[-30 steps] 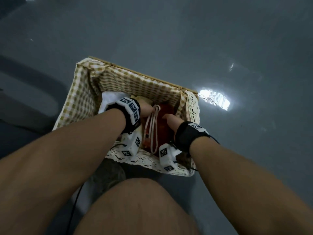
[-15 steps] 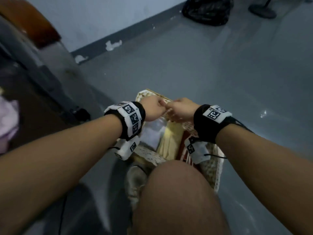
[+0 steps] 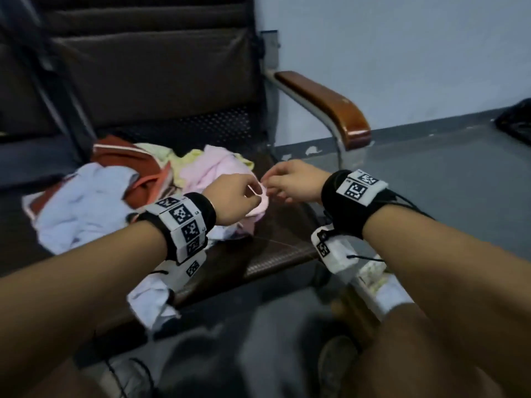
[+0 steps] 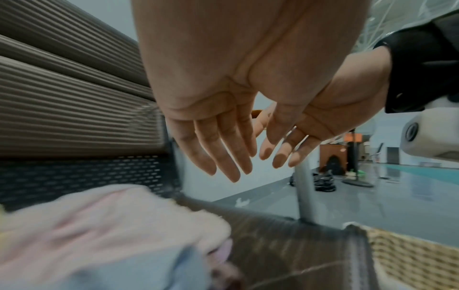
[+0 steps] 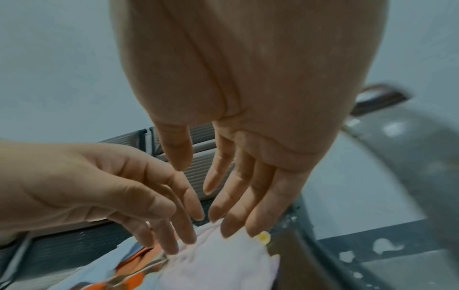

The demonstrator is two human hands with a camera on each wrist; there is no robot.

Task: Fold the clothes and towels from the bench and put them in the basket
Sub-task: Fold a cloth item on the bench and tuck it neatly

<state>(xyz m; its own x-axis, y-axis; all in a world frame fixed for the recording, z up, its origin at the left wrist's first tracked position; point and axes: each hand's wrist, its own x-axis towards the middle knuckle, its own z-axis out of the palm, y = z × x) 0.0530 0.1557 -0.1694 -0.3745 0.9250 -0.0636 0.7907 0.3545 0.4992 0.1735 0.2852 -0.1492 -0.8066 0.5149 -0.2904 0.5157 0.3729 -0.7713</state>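
1. Head view: the left hand (image 3: 232, 198) and the right hand (image 3: 293, 182) meet fingertip to fingertip above the bench (image 3: 275, 254), right at the near edge of the pink cloth (image 3: 212, 168). From here the fingers look bunched over that edge, though the blur leaves a pinch unsure. The pink cloth tops a heap with a light blue garment (image 3: 83, 202) and a rust-red garment (image 3: 126, 159) (a pale yellow piece peeks out behind). The basket (image 3: 373, 274) shows only as a sliver below the right wrist, on the floor beside the bench.
2. Left wrist view: the left hand (image 4: 223, 98) has its fingers straight and slightly apart, holding nothing, above the blurred pink cloth (image 4: 111, 225). The right hand (image 4: 310, 117) is beside it, fingers straight too. The wicker basket (image 4: 410, 255) sits at lower right.
3. Right wrist view: the right hand (image 5: 248, 137) has its fingers extended, tips just above the pink cloth (image 5: 223, 261); the left hand (image 5: 99, 186) reaches in, fingers relaxed, near the same edge.
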